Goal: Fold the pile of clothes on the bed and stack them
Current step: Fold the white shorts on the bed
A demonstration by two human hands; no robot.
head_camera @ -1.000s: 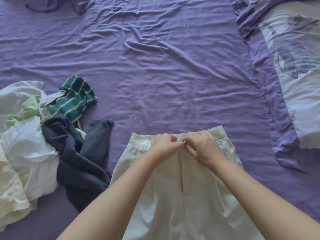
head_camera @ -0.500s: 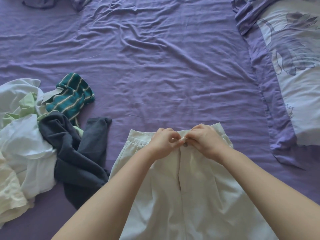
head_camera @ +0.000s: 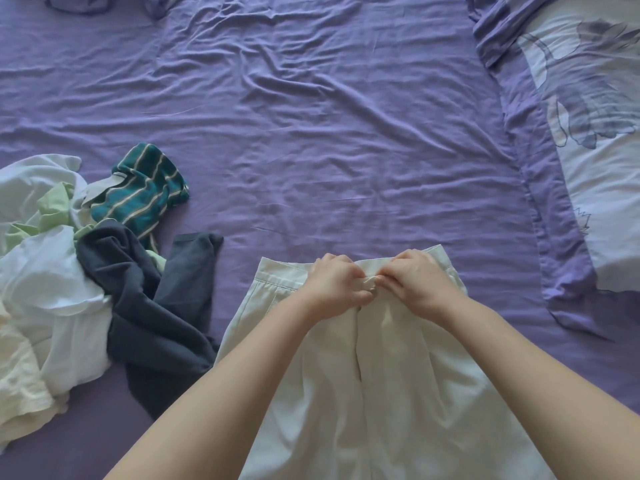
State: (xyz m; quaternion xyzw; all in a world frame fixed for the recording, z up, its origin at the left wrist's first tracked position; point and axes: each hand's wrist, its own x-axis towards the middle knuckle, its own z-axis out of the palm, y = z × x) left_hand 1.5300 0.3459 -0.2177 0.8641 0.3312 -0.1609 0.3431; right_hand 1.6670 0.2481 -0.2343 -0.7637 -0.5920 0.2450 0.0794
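Note:
A pair of cream trousers [head_camera: 398,393] lies flat on the purple sheet [head_camera: 329,133] in front of me, waistband away from me. My left hand [head_camera: 336,284] and my right hand [head_camera: 420,282] meet at the middle of the waistband, and both pinch the fabric at the fly's top. The fly below them gapes slightly. At the left lies the unfolded pile [head_camera: 45,292]: white and pale yellow garments, a light green piece, a dark grey garment [head_camera: 152,317] and a teal striped top [head_camera: 145,192].
A purple and white floral pillow [head_camera: 595,143] lies at the right edge. A rumpled purple cloth [head_camera: 104,1] shows at the top left. Wrinkled sheet stretches across the middle and far side of the bed.
Both hands stay at the waistband's middle, fingers working closer together on the fastening. The view has shifted slightly; the clothes have not moved.

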